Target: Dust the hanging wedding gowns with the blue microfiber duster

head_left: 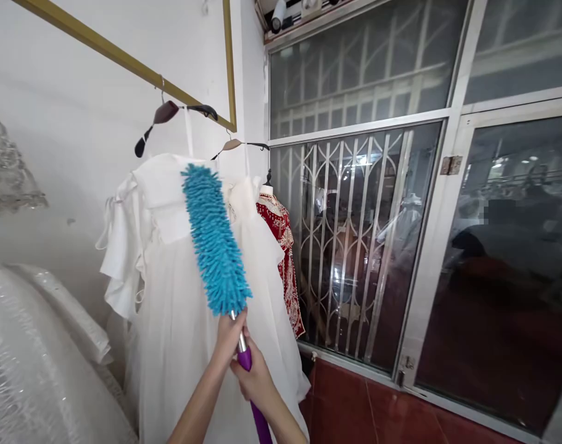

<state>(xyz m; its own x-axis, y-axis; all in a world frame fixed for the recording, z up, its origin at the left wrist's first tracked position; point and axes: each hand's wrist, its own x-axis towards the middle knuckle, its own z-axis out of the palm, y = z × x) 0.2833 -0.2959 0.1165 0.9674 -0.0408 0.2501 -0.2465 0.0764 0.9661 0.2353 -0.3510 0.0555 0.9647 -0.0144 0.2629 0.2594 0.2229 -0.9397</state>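
Head view shows both my hands wrapped around a duster (pixel 214 240). My left hand (pixel 229 336) has its grip closed high on the shaft, right under the blue fluffy head, and my right hand (pixel 255 379) has its grip clamped on the purple handle (pixel 257 407) just below. I hold it tilted up and to the left, its head lying against the front of a white dress (pixel 169 296) hanging from a gold rail (pixel 123 58). A red embroidered dress (pixel 283 259) stands just beyond, beside a window grille (pixel 355 246).
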